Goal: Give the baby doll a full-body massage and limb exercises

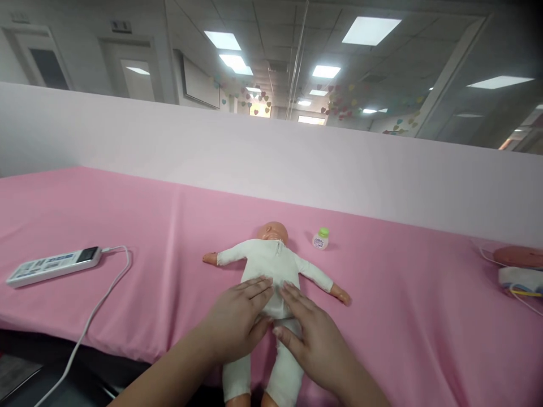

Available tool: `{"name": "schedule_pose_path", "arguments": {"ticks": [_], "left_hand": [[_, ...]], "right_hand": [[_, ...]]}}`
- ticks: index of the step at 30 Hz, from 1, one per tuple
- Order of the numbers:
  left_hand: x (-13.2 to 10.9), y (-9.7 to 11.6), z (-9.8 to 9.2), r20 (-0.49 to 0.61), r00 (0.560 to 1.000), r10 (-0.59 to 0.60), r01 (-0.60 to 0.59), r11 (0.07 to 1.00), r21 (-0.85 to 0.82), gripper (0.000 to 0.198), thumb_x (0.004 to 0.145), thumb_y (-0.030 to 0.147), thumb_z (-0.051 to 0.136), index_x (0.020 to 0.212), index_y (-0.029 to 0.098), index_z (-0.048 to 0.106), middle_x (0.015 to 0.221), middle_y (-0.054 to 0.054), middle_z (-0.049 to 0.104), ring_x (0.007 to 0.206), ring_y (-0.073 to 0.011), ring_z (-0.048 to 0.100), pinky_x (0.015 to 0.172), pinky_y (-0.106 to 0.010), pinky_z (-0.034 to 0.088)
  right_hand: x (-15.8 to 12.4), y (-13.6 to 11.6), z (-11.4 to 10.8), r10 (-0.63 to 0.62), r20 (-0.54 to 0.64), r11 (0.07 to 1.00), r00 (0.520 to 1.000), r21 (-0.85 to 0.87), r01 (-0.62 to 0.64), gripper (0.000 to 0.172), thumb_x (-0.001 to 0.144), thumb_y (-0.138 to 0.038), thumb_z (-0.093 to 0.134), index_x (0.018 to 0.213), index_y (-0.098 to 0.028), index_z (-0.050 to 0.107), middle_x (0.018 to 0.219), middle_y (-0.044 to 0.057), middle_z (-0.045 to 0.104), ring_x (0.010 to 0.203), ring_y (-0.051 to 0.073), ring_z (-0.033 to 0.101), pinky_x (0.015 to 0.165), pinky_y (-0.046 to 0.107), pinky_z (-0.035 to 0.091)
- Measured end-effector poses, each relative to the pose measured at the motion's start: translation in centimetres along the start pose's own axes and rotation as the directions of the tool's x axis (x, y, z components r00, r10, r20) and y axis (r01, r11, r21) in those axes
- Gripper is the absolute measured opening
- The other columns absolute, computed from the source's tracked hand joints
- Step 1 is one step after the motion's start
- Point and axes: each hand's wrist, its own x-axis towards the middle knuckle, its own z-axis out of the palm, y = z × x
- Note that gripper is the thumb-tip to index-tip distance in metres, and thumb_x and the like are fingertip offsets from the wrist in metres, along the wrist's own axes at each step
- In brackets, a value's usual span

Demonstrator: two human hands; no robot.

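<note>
A baby doll (271, 257) with a white cloth body lies on the pink sheet (161, 220), its head toward the wall and its arms spread out. My left hand (240, 316) rests flat on the left side of the doll's lower torso, fingers extended. On the right side of the same area lies my right hand (314, 330), also flat, its fingers slightly spread. Both thumbs point inward, near the tops of the doll's legs. A small clear bottle with a green cap (321, 239) stands to the right of the doll's head.
A white power strip (55, 267) with a cable (99, 305) lies at the left. At the right edge are a reddish-brown object (520, 256) and a folded cloth (521, 278). A low white wall (271, 164) with glass above runs behind the sheet.
</note>
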Motion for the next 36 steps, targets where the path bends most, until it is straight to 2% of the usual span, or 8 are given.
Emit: {"name": "schedule_pose_path", "arguments": {"ticks": [4,8,13,18,23,27,32,36], "left_hand": [[0.2,-0.4,0.9,0.078,0.997,-0.012,0.012,1.0,-0.007,0.061,0.089,0.024,0.061,0.149,0.017,0.055,0.156,-0.013,0.053,0.143,-0.0296,0.052,0.119,-0.049,0.045],[0.1,-0.8,1.4,0.099,0.995,-0.025,0.026,1.0,-0.01,0.061,0.089,0.024,0.061,0.149,0.018,0.056,0.155,-0.012,0.053,0.143,-0.0296,0.053,0.119,-0.047,0.046],[0.8,-1.4,-0.4,0.056,0.998,-0.032,0.031,0.999,0.017,0.055,0.092,0.029,0.058,0.146,0.021,0.059,0.153,-0.012,0.057,0.139,-0.0301,0.057,0.115,-0.047,0.05],[2.5,-2.6,-1.9,0.021,0.999,-0.031,0.031,1.0,0.004,0.048,0.098,0.034,0.053,0.144,0.02,0.061,0.152,-0.011,0.058,0.143,-0.0313,0.052,0.12,-0.053,0.043],[2.8,-3.3,0.2,0.036,0.998,0.049,-0.049,0.999,0.008,0.048,0.1,0.03,0.049,0.145,0.016,0.06,0.15,-0.013,0.06,0.141,-0.0316,0.054,0.119,-0.047,0.046],[2.1,-3.9,1.2,0.036,0.999,0.04,-0.04,0.999,0.008,0.049,0.103,0.031,0.045,0.147,0.016,0.058,0.152,-0.014,0.057,0.141,-0.0304,0.055,0.118,-0.049,0.047],[2.8,-4.4,-0.7,0.012,0.999,-0.052,0.053,0.998,-0.039,0.05,0.098,0.023,0.046,0.147,0.017,0.058,0.153,-0.011,0.057,0.142,-0.0281,0.054,0.118,-0.048,0.048],[4.9,-4.7,-2.3,-0.04,0.999,-0.033,0.033,0.999,-0.011,0.053,0.095,0.016,0.045,0.146,0.017,0.059,0.156,-0.009,0.054,0.146,-0.0265,0.05,0.121,-0.047,0.044]], "right_hand": [[0.8,0.2,0.7,-0.039,0.05,0.999,0.998,0.036,0.037,0.074,0.096,-0.054,0.061,0.16,-0.022,0.039,0.166,0.007,0.035,0.155,0.029,0.034,0.128,0.048,0.031],[1.2,0.5,1.3,-0.049,0.076,0.997,0.996,0.064,0.044,0.073,0.096,-0.051,0.063,0.16,-0.024,0.039,0.166,0.007,0.036,0.155,0.029,0.034,0.127,0.048,0.031],[1.3,0.7,0.0,-0.056,0.066,0.994,0.996,0.102,0.049,0.072,0.096,-0.056,0.062,0.158,-0.025,0.042,0.164,0.007,0.041,0.153,0.03,0.037,0.126,0.049,0.033],[2.5,1.3,-1.8,-0.027,0.06,0.997,0.998,0.067,0.023,0.076,0.095,-0.061,0.06,0.159,-0.025,0.041,0.165,0.008,0.038,0.154,0.031,0.035,0.125,0.05,0.032],[3.7,1.8,-1.0,-0.004,0.112,1.0,0.994,0.024,0.002,0.077,0.096,-0.056,0.06,0.16,-0.02,0.038,0.166,0.01,0.035,0.155,0.031,0.034,0.126,0.048,0.03],[3.7,2.0,0.1,-0.01,0.096,0.999,0.995,0.052,0.005,0.076,0.096,-0.054,0.061,0.16,-0.021,0.038,0.166,0.009,0.034,0.155,0.029,0.034,0.127,0.046,0.03],[4.0,1.8,-0.8,0.026,0.035,0.996,0.999,0.09,-0.029,0.071,0.097,-0.056,0.059,0.158,-0.023,0.043,0.165,0.007,0.039,0.153,0.028,0.037,0.126,0.046,0.032],[5.3,1.9,-2.5,0.009,-0.012,0.997,1.0,0.075,-0.008,0.071,0.096,-0.059,0.059,0.156,-0.023,0.046,0.164,0.008,0.041,0.152,0.03,0.039,0.126,0.048,0.031]]}}
